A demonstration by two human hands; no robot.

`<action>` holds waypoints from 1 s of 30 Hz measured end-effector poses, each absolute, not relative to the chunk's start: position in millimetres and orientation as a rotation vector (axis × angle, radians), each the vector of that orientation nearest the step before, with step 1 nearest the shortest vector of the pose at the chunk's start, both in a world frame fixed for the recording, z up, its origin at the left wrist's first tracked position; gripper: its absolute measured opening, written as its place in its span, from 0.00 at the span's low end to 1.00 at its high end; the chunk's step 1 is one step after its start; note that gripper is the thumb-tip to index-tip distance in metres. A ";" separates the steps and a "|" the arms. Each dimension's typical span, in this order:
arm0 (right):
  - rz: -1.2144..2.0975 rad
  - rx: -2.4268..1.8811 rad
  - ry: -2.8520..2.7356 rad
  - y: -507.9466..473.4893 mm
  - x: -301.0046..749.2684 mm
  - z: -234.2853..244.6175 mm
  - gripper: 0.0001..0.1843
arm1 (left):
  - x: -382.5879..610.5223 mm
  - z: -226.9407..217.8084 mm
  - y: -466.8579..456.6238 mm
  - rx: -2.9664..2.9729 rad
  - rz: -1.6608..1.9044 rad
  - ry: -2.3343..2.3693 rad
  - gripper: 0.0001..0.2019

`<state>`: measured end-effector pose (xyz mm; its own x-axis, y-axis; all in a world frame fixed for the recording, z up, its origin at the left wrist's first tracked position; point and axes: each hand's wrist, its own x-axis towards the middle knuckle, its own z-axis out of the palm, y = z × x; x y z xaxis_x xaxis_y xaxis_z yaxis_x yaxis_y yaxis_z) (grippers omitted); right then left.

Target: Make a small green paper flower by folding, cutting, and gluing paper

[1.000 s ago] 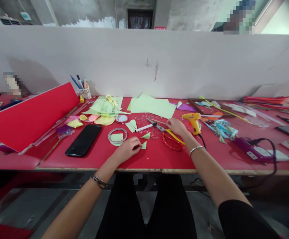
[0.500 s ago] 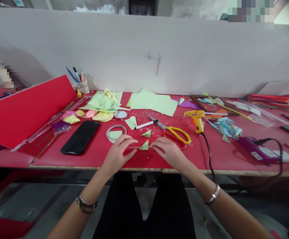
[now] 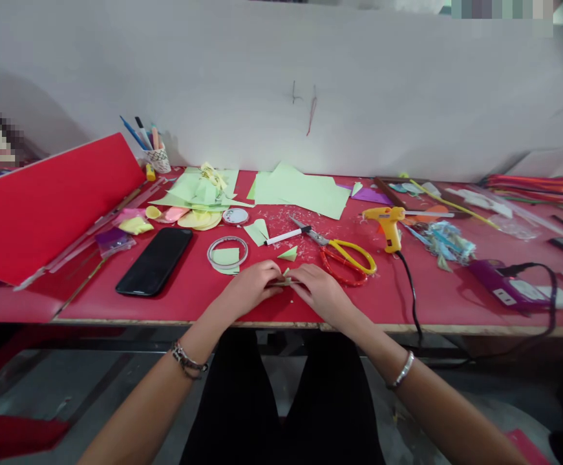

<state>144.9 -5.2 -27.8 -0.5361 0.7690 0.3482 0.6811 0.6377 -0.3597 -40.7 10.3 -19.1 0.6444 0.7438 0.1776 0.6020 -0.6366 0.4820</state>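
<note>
Close to the table's front edge, my left hand (image 3: pixel 256 285) and my right hand (image 3: pixel 324 292) meet with fingers pinched on a thin tan stick (image 3: pixel 287 283). A small bit of light green paper shows at the stick between my fingertips, mostly hidden by them. Just beyond lies a folded green paper triangle (image 3: pixel 288 254). Scissors (image 3: pixel 346 258) with yellow and red handles rest past my right hand, and a white marker (image 3: pixel 284 237) with a black cap touches their blades. Past my left hand, a tape roll (image 3: pixel 210 255) lies around a piece of green paper.
A black phone (image 3: pixel 155 261) and a red board (image 3: pixel 58 206) lie left. Green sheets (image 3: pixel 300 194) and a pen cup (image 3: pixel 158 159) stand along the white partition (image 3: pixel 213 84). To the right are a yellow glue gun (image 3: pixel 388 226), its cord, yarn tassels (image 3: pixel 448 242) and a purple power strip (image 3: pixel 509 287).
My hands have come closer together along the stick. The green paper piece beneath it is now mostly covered by my fingers. The view has tilted down slightly.
</note>
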 end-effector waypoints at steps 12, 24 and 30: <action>0.089 -1.011 -2.576 3.1 145.8 -20.7 0.09 | -38.3 -10.6 17.5 2.514 0.370 1.031 0.05; 0.199 -1.046 -2.687 13.3 142.9 -10.7 0.06 | -37.9 -15.9 26.4 2.574 0.414 1.055 0.04; -0.228 -0.976 -2.872 8.3 141.7 -12.3 0.11 | -40.4 -20.0 23.7 2.497 0.518 1.008 0.03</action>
<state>141.7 8.3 -12.3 -0.7899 0.5967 0.1417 0.6115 0.7837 0.1090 -40.4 23.7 -20.0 0.6717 0.7166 0.1877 0.5697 -0.6616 0.4876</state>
